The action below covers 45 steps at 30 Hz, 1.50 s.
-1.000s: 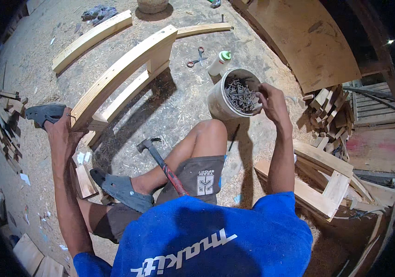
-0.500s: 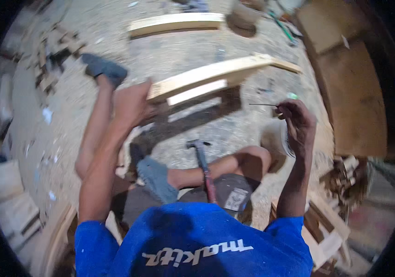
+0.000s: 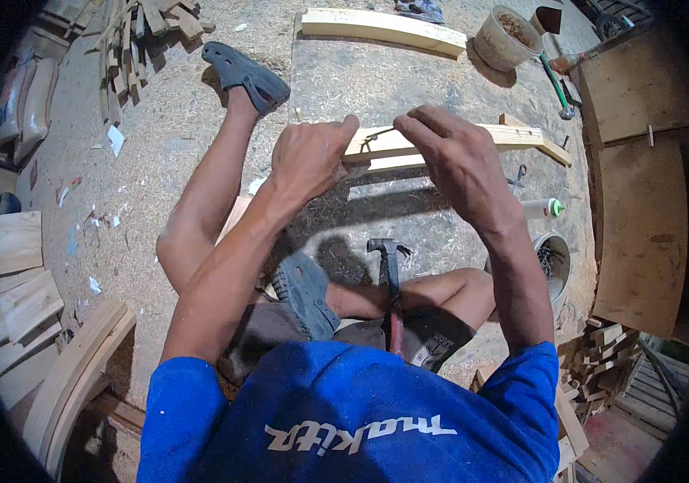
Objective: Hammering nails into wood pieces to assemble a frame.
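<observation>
A pale wooden frame piece [image 3: 513, 137] lies across in front of me. My left hand [image 3: 310, 158] is closed around its left end, thumb on top. Over its upper face, my right hand [image 3: 459, 161] pinches a thin nail [image 3: 383, 132] with fingers pressed together; the nail's tip is close to the wood near my left thumb, and I cannot tell if it touches. A claw hammer [image 3: 393, 294] with a red handle rests on my lap, head pointing away. Beside my right forearm stands a tub of nails [image 3: 552, 262].
A bottle with a green cap [image 3: 544, 208] lies beyond the tub. Farther off are a wooden beam [image 3: 380, 34], a bucket [image 3: 508, 39] and a green-handled tool [image 3: 558, 88]. Scrap wood [image 3: 139, 40] is piled far left. Curved wooden parts [image 3: 78, 370] stand near left; brown panels [image 3: 642, 217] line the right.
My right hand has moved left with the nail, from out at the right to above the wooden piece. My left hand still grips the left end.
</observation>
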Tool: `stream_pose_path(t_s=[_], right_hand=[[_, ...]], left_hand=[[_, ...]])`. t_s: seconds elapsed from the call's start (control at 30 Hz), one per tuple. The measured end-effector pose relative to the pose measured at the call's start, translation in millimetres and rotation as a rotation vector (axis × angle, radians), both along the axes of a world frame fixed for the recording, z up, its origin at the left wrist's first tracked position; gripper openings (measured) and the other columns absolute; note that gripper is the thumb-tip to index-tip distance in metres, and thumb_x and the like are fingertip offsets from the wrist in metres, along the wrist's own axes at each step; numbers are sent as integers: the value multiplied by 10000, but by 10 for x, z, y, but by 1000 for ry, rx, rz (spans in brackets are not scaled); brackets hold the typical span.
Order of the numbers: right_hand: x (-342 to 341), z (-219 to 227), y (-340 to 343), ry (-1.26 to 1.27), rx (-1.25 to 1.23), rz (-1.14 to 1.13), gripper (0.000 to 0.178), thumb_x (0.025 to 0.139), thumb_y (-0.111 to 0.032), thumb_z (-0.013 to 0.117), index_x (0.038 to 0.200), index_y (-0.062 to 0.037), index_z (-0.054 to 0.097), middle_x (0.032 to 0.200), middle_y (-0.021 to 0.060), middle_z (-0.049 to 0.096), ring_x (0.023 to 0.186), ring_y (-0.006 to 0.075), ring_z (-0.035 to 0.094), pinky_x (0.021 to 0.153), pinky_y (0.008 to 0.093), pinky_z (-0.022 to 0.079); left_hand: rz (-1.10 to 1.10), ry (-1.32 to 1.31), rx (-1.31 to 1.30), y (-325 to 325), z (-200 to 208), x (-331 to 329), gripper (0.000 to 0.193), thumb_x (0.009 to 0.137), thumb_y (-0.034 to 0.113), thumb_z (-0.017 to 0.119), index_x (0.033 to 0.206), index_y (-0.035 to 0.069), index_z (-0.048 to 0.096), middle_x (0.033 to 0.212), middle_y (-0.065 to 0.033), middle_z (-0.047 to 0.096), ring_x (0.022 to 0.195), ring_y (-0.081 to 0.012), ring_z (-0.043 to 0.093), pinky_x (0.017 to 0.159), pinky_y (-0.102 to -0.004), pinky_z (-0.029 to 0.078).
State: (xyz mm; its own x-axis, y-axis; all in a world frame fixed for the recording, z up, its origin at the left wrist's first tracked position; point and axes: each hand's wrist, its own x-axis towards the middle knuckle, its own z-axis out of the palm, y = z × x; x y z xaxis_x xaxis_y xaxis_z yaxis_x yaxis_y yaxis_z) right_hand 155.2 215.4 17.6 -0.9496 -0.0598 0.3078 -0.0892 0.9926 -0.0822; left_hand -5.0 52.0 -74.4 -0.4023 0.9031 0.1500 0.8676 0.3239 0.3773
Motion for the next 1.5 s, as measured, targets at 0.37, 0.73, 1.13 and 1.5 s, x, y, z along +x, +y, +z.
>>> stream_pose_path(t_s=[0.37,0.73,1.13,1.5], right_hand=[[26,-67,-3,41,65,-147,230,918,-37,682,1148,-46,682,972,128,670,849,313,729,687,430,584],[26,-38,20,36,-23,-22,161,900,-51,653,1059,-28,657,946,141,648,862,363,709,701,459,572],[-284,78,58,-95,49,199,127,944,-97,582,974,0,658,937,148,640,876,361,706,737,465,576],[-380,118,3,-158,148,171,97,954,-87,635,981,-4,678,915,143,674,774,354,721,704,463,592]], left_hand=[[-7,48,-1,7,2,-26,473,773,215,890,1061,68,544,806,-219,728,819,-465,741,669,-567,554],[-21,68,-21,15,44,-15,501,804,360,893,1026,49,569,805,-217,738,807,-457,749,659,-566,564],[-24,68,6,-5,4,0,437,816,300,872,1051,59,593,853,-201,753,812,-448,752,662,-560,567],[-6,89,2,16,-15,-90,464,766,217,881,1138,84,637,812,-206,745,775,-454,744,653,-559,554]])
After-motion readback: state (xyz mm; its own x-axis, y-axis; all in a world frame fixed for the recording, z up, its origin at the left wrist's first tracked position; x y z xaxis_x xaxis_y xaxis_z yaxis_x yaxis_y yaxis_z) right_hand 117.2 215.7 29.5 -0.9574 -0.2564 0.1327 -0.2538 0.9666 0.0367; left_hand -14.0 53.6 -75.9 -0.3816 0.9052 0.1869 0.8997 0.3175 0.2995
